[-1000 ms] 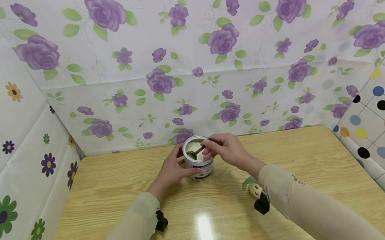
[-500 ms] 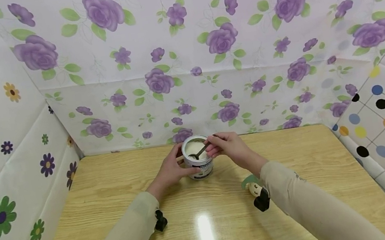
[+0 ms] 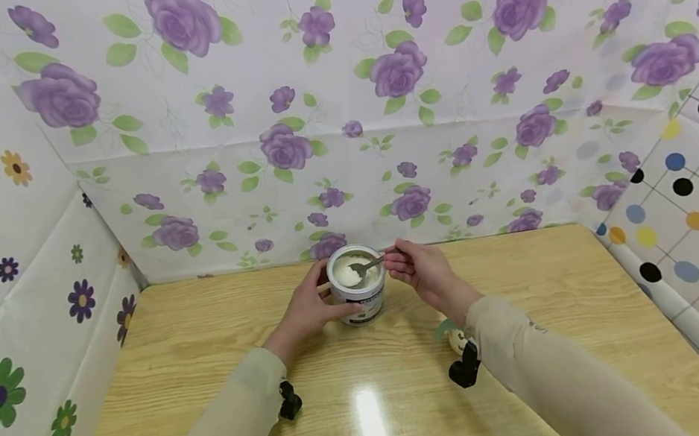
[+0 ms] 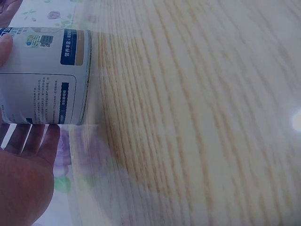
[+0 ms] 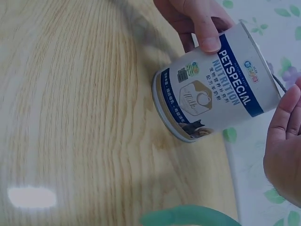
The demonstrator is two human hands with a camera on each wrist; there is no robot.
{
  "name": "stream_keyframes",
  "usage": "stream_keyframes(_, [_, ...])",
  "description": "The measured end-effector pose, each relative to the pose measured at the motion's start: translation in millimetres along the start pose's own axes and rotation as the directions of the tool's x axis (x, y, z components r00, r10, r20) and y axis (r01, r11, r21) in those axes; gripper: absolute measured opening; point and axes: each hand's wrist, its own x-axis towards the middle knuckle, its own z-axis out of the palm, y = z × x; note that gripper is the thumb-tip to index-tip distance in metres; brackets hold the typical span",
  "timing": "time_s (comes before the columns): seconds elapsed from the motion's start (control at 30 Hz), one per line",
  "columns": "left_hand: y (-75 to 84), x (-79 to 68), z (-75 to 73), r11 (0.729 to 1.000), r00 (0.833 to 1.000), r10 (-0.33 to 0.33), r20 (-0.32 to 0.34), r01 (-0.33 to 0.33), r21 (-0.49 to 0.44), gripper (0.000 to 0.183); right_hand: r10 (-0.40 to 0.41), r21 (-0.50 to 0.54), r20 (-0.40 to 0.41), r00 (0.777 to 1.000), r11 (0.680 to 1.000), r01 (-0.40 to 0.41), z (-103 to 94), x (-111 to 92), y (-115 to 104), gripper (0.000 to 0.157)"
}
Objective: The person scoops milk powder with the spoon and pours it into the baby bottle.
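An open can (image 3: 362, 303) of pet milk powder, white and blue with "PETSPECIAL NUTRITION" on its label (image 5: 228, 70), stands near the table's back edge. My left hand (image 3: 309, 311) grips its left side, thumb across the front and the other fingers behind. Pale powder (image 3: 347, 275) shows inside the rim. A dark metal spoon (image 3: 371, 264) slants into the opening, its bowl over the powder. My right hand (image 3: 425, 271) pinches the spoon's handle just right of the rim. In the left wrist view, fingers (image 4: 47, 143) lie along the can's side.
Under my right forearm sits a small object (image 3: 457, 340) with a cream face and a green top; a green curved piece (image 5: 190, 215) shows in the right wrist view. Flower-patterned cloth (image 3: 343, 174) rises behind the wooden table (image 3: 208, 360). Black devices (image 3: 289, 400) are worn on both wrists.
The spoon has come up from deeper in the powder, and its handle now lies flatter across the rim. My right hand has shifted slightly right. The left hand keeps its hold on the can.
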Motion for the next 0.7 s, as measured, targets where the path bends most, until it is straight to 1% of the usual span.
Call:
stream_keyframes(0.1, [-0.3,0.5,0.0,1.000,1.000,0.002,0.003,-0.002,-0.006,0.098,0.014,0.058,-0.036,0.999,0.998,-0.012,-0.4,2.9,4.8,0.033])
stream_keyframes(0.27, [0.5,0.2,-1.0,1.000,1.000,-0.006,0.006,0.006,0.009,0.097,0.040,0.093,-0.056,0.998,0.995,-0.035,1.9,3.8,10.0,0.031])
stream_keyframes(0.43, [2.0,0.4,-0.9,1.000,1.000,-0.007,0.013,0.007,0.013,0.099,0.024,0.133,-0.079,0.997,0.991,-0.013,3.9,5.1,9.7,0.031])
stream_keyframes(0.7, [1.2,-0.1,-1.6,1.000,1.000,-0.012,0.016,0.012,0.010,0.099,0.040,0.124,-0.085,0.996,0.992,-0.029,2.6,2.7,9.1,0.030])
